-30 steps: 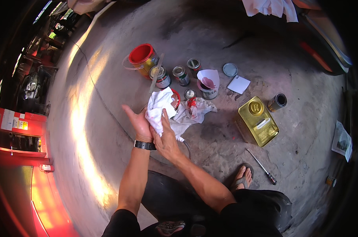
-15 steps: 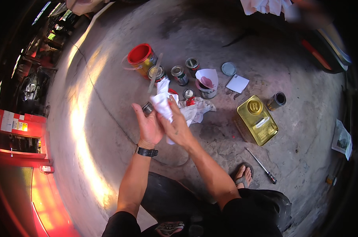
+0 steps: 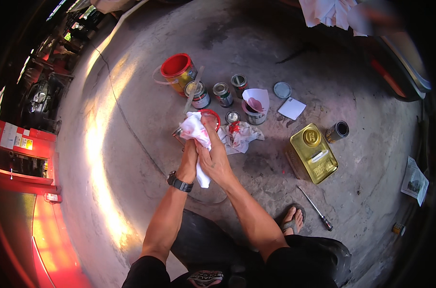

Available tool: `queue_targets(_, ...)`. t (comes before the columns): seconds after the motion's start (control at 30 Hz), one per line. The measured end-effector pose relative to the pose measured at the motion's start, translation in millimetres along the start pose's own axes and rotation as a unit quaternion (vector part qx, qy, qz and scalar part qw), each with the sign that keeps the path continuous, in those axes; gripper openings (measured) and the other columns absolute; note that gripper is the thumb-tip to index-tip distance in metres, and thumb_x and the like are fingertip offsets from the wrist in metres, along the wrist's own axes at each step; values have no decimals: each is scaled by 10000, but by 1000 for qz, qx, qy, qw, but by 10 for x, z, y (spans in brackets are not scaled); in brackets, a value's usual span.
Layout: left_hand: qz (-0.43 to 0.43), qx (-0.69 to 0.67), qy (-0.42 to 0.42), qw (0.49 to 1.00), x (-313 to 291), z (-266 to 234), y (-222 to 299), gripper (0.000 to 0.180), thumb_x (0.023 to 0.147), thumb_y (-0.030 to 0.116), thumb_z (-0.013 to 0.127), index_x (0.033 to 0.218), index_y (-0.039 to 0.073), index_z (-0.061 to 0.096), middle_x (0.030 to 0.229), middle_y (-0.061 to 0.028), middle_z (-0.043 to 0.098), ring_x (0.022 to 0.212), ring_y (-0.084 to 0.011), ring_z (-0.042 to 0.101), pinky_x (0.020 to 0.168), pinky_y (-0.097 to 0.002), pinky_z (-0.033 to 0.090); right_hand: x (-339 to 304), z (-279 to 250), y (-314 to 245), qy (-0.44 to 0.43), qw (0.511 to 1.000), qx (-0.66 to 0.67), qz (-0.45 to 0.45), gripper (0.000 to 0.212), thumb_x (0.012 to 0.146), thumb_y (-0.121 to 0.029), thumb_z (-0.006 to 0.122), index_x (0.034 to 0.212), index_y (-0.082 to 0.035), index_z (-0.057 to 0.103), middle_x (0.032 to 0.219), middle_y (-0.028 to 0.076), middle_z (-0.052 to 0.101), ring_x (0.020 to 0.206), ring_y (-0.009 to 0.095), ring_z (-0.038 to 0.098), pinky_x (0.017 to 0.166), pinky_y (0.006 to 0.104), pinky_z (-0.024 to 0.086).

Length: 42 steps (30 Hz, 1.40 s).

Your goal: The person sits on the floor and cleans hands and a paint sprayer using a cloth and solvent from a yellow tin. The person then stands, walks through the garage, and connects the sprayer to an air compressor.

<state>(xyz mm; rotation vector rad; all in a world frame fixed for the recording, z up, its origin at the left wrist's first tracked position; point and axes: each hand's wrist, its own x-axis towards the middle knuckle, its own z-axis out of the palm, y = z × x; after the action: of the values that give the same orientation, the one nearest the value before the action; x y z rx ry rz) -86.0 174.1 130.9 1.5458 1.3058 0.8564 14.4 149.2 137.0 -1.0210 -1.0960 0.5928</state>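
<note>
My left hand (image 3: pixel 188 162), with a black watch at the wrist, is closed around a white cloth (image 3: pixel 196 128) marked with pink-red stains. My right hand (image 3: pixel 216 162) presses against it from the other side, its fingers wrapped over the same cloth. One end of the cloth hangs below my palms. Just beyond, a red-rimmed container (image 3: pixel 215 116) is mostly covered by the cloth and my hands. A stained crumpled rag (image 3: pixel 244 138) lies on the floor to the right, with a small can (image 3: pixel 233 117) smeared red beside it.
Farther off stand a red-and-gold bucket (image 3: pixel 177 69), several small cans (image 3: pixel 222 94) and a paper-lined can (image 3: pixel 256 113). A round lid (image 3: pixel 282 90) and white card (image 3: pixel 292 108) lie near. To the right are a gold tin (image 3: pixel 314 153), dark can (image 3: pixel 338 131) and screwdriver (image 3: pixel 316 209).
My left hand, spread with its palm showing before, has closed on the cloth. My right hand stays on the cloth. The whole view has shifted slightly.
</note>
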Motion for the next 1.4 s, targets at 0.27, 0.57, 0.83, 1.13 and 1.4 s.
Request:
queue_targets(0.27,102,296,-2,950,-120,45,158,862,1030,516,407,1563,-44,26,1631,-278,47,1522,-408,45,1183,-616,45,697,-609,254,-89,872,261,404,442,1019,-384,538,1154,26,629,838,41,663,688,101,591,607,284,486)
queue_targets(0.57,208,338,121,910,43,119,311,956,857,147,723,1585,48,112,1638,-264,33,1515,-441,64,1125,-715,137,118,-369,120,-109,914,192,340,265,942,-134,593,1136,38,645,970,85,692,817,158,642,697,325,516)
queue_targets(0.83,253,323,97,907,-22,39,419,929,883,137,679,1582,8,80,1643,-258,40,1520,-427,79,1172,-642,81,469,-483,230,56,846,320,423,314,992,-209,520,1058,70,649,918,126,699,773,216,694,657,352,556)
queue_targets(1.13,159,593,84,785,111,-12,-36,801,974,359,466,1596,62,58,1645,-248,-45,1519,-441,-31,1120,-734,41,-363,84,-69,-44,992,-29,111,398,972,-117,507,1335,45,507,1103,323,654,1054,497,629,861,476,511)
queue_targets(1.4,174,399,-187,881,-293,268,239,969,773,108,715,1552,-50,161,1619,-281,112,1528,-384,65,1203,-577,98,466,-229,629,-41,956,14,290,319,994,-225,528,947,68,643,790,169,681,703,253,639,641,417,464)
